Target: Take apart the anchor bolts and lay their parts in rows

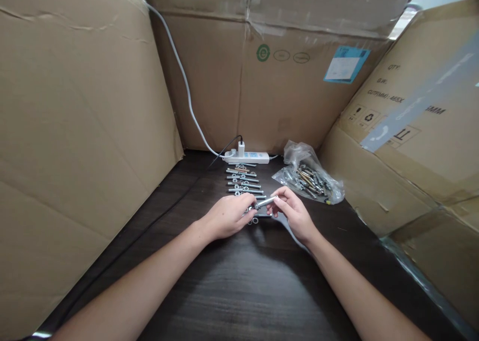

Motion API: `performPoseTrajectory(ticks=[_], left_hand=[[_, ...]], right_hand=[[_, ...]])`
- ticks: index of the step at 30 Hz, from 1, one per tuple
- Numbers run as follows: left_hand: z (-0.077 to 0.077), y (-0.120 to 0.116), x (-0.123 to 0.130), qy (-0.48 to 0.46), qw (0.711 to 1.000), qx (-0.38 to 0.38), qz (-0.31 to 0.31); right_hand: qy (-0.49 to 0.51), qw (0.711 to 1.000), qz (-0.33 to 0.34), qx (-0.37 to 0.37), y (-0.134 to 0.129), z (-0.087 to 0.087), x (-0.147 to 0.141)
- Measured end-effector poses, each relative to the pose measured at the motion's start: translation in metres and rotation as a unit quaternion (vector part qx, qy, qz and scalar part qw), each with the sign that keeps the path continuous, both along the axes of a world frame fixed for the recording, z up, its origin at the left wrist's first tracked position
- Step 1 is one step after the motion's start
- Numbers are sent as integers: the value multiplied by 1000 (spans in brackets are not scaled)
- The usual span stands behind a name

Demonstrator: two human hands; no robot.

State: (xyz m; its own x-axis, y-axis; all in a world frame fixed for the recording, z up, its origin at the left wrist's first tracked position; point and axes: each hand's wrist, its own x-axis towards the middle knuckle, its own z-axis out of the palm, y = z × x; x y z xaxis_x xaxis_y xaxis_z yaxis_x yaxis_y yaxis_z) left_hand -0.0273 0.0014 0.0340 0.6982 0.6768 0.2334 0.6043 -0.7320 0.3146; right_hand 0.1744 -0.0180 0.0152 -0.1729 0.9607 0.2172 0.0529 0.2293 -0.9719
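Note:
A silvery metal bolt [266, 202] is held between my two hands, slightly tilted above the dark table. The fingers of my left hand [230, 214] pinch its left end, where a wider part shows. At its right end, my right hand [294, 212] grips it between thumb and fingers. Behind and partly beneath my hands lies a column of several bolts [245, 185] with nuts and washers beside them. Small washers [255, 221] rest on the table just below the held bolt. My fingers hide part of the nearest rows.
A clear plastic bag [314, 178] of metal bolts lies at the back right. Behind the rows is a white power strip [254, 157] with a plugged-in adapter. A black cable [164, 216] crosses the table's left side. Cardboard walls [209, 86] enclose the left, back and right.

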Motion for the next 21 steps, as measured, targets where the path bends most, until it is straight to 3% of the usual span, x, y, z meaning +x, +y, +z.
performPoseTrajectory(ticks=[3,6,9,21], left_hand=[[0,0,0,3,1000,5,-7],[0,0,0,4,1000,0,-7],[-1,0,0,-3,1000,-8,-3],[-2,-1,1,-38,999,-18,-14]], right_hand=[[-115,993,-10,31,1,-4,2],[-250,963,-12,96,-2,-2,3],[-324,938,15,123,-5,4,1],[-371,922,22,111,-7,-4,-4]])
